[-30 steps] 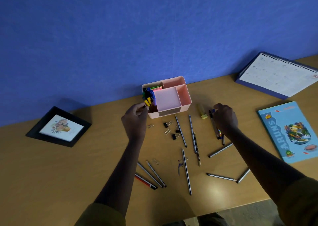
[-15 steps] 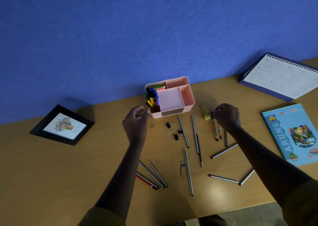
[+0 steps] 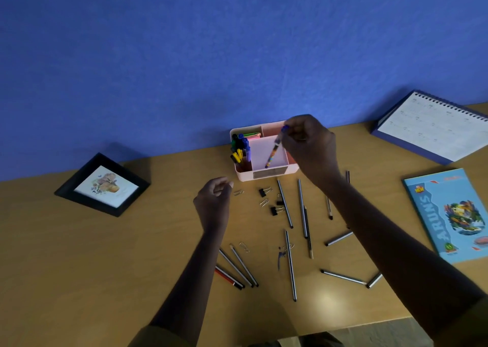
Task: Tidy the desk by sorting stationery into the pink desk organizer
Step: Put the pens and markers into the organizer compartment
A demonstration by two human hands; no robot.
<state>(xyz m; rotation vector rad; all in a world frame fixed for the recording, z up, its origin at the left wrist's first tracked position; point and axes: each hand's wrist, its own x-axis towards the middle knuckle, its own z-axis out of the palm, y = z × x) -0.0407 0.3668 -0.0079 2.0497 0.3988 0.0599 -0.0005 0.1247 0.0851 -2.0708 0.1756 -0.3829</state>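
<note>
Right hand pinches a multicoloured pen by its top, dangling it tilted over the pink desk organizer at the far side of the desk, while the left hand hovers nearer, fingers loosely curled, seemingly empty.

Dim room w/ blue wall behind wooden desk, floor below

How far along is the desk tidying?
Done: markers stand in the pink desk organizer, left compartment. In hand: the right hand holds a multicoloured pen tilted over its middle compartment; the left hand is empty. Left: pencils, binder clips and paper clips lying on the desk.
</note>
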